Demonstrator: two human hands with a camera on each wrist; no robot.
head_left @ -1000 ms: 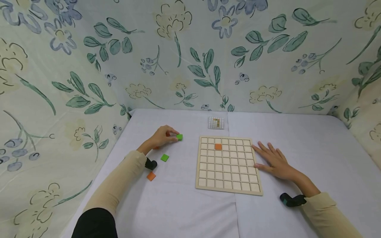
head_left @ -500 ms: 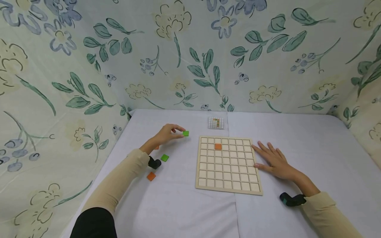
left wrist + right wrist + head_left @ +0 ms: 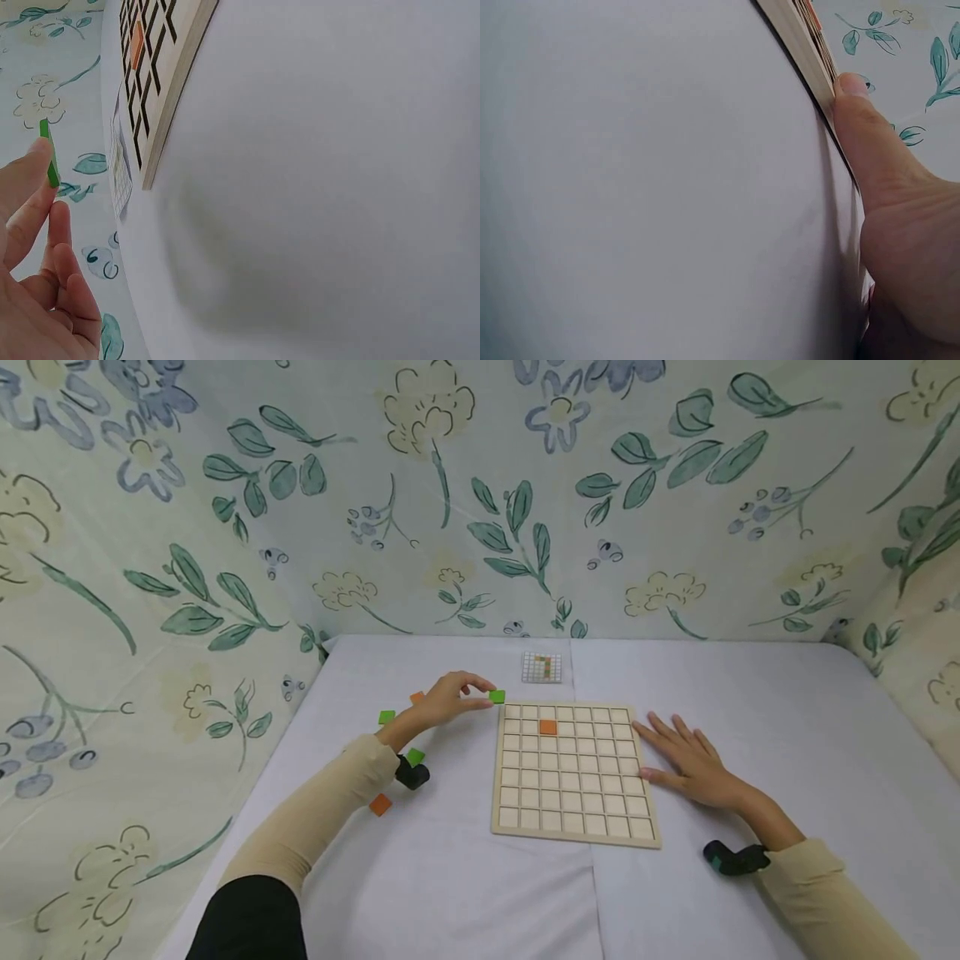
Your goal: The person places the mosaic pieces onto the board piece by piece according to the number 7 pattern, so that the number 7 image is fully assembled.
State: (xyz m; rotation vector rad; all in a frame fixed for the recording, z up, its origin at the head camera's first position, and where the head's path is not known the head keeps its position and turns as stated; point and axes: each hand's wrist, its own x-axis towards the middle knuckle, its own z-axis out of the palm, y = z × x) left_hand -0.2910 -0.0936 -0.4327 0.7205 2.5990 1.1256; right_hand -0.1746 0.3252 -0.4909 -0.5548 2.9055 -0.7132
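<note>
Head view: the left hand [image 3: 442, 700] pinches a green tile [image 3: 497, 697] at centre frame, just off the grid board [image 3: 573, 774] upper-left corner. The right hand [image 3: 693, 764] lies flat, fingers straight, apparently steadying the board's right edge.

Left wrist view: fingertips [image 3: 34, 161] clamp the tile edge-on at left.

Right wrist view: the thumb [image 3: 859, 124] presses the board's side.

Makeshift recording booth: floral sheets [image 3: 480, 485] enclosing white-clothed table [image 3: 750, 710].

reaching far with left hand [image 3: 444, 697], fingertips pinching; resting right hand [image 3: 693, 762] flat, fingers spread, near right.
</note>
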